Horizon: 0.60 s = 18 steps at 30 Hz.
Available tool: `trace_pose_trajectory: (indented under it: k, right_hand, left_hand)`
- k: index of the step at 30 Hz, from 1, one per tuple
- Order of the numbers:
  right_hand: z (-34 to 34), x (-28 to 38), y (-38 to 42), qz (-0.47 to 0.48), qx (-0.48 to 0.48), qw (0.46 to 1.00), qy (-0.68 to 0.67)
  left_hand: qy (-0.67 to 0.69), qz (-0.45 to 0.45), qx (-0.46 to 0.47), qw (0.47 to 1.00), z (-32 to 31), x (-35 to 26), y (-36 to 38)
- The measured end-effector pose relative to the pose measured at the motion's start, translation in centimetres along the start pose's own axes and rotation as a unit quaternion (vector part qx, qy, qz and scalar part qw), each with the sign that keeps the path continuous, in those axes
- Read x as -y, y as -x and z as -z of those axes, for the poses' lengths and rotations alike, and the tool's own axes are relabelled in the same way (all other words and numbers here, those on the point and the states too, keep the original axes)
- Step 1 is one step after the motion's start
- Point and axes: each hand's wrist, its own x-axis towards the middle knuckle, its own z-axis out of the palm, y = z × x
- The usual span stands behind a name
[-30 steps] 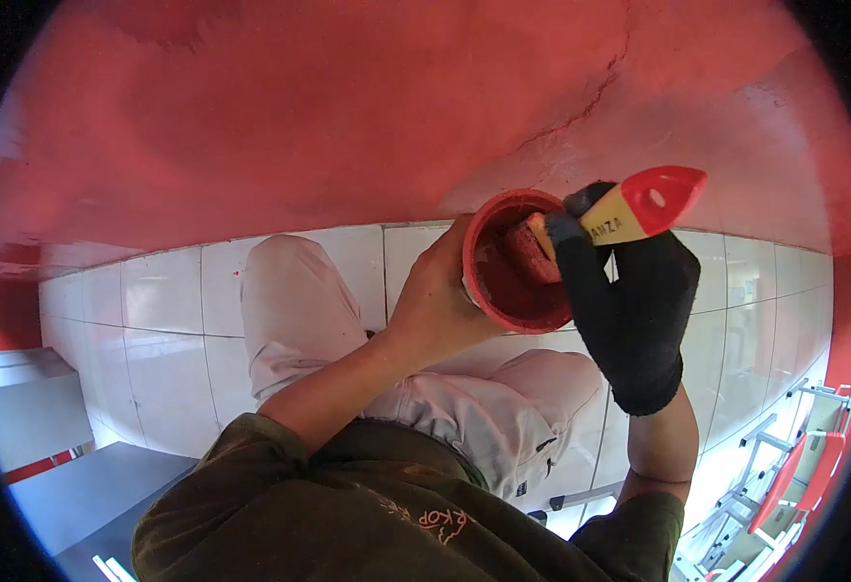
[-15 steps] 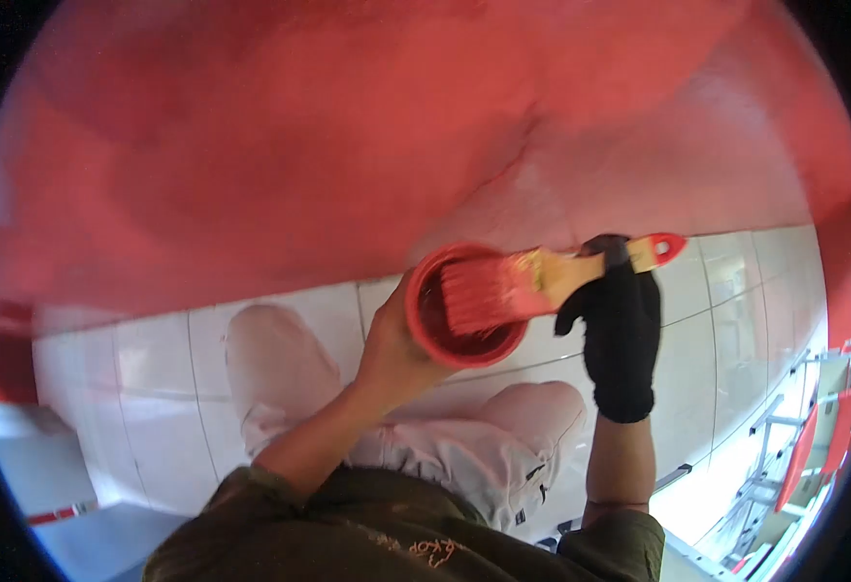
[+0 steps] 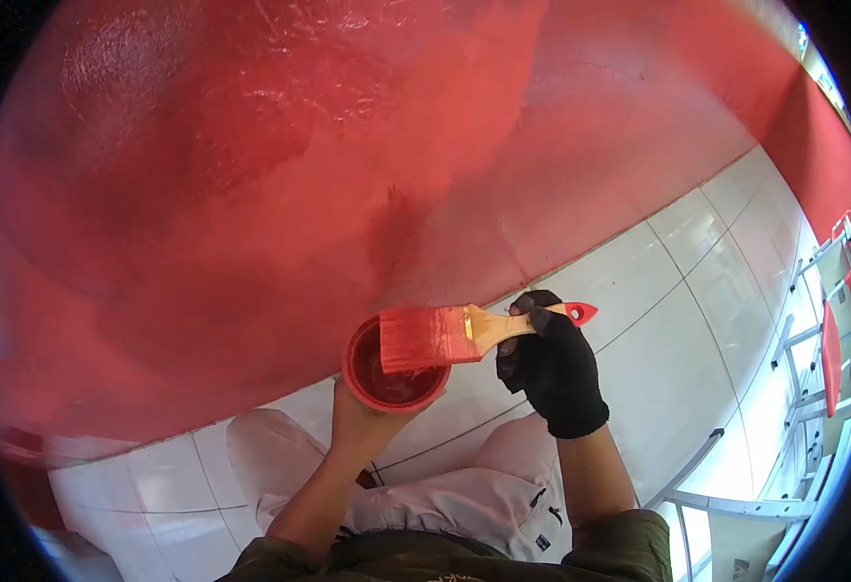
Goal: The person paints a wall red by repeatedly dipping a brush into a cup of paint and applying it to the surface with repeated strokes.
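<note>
My bare left hand is wrapped round a small red cup of paint, held over my lap with its mouth facing up. In my right hand, which wears a black glove, I grip the wooden handle of a wide paintbrush. Red paint coats its bristles, which lie across the upper right part of the cup's mouth. The red tip of the handle sticks out to the right past my fingers. Paint shows inside the cup below the bristles.
A red wall fills the upper view, with glossy wet-looking patches and paler areas. Its lower edge meets white floor tiles. At the right stand a metal ladder-like frame and a red panel.
Both hands, with the cup and brush, have moved left and lower in view. The brush has risen toward the cup's upper rim. The camera's view has turned, showing more wall.
</note>
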Motion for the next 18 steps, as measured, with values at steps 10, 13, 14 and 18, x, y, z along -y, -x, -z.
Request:
trace_pose_trajectory:
  k: [10, 13, 14, 18]
  right_hand:
    - [-2.1, 3.1, -0.5, 0.219, -0.103, 0.970, 0.029]
    - [-3.0, 3.0, -1.4, 0.251, -0.151, 0.954, 0.060]
    - [-3.2, 2.9, -1.7, 0.260, -0.139, 0.954, 0.045]
    - [-4.0, 2.8, -3.0, 0.286, -0.120, 0.950, 0.032]
  left_hand:
    - [0.002, 0.033, -0.027, 0.999, 0.1, 0.9, 0.4]
    - [0.018, 0.015, -0.033, 0.999, -0.1, 0.2, 0.8]
    - [0.018, 0.015, -0.032, 0.999, -0.1, 0.3, 0.9]
    - [0.043, 0.046, -0.028, 0.998, 0.4, 0.8, 1.4]
